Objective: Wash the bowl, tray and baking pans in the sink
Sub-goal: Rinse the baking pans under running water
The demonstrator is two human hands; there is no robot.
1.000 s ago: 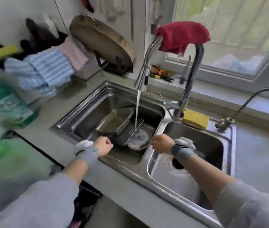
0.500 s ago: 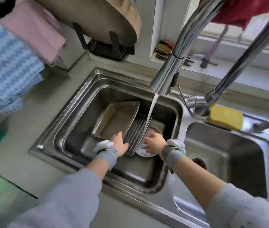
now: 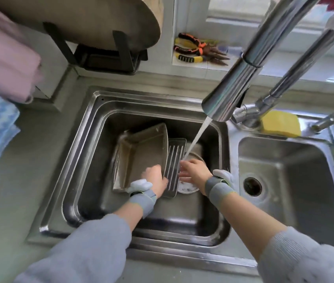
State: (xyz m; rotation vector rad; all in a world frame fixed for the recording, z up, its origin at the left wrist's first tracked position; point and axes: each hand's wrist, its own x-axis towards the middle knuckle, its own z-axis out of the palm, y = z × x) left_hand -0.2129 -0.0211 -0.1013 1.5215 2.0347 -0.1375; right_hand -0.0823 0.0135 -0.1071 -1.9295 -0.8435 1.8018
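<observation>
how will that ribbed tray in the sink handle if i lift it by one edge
The ribbed tray looks like thin metal, so probably stiff and fairly light. Water from the faucet runs beside it, so it may be slippery. It leans on the baking pan, which could shift.

Place: a home kitchen
Signs: shiny steel two-bowl sink (image 3: pixel 92 152), tall silver tap (image 3: pixel 237 78), yellow sponge (image 3: pixel 280 123), round wooden chopping board (image 3: pixel 92 19)

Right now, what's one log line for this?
water: running | left hand: on baking pan | right hand: over bowl | ridged tray: between
</observation>
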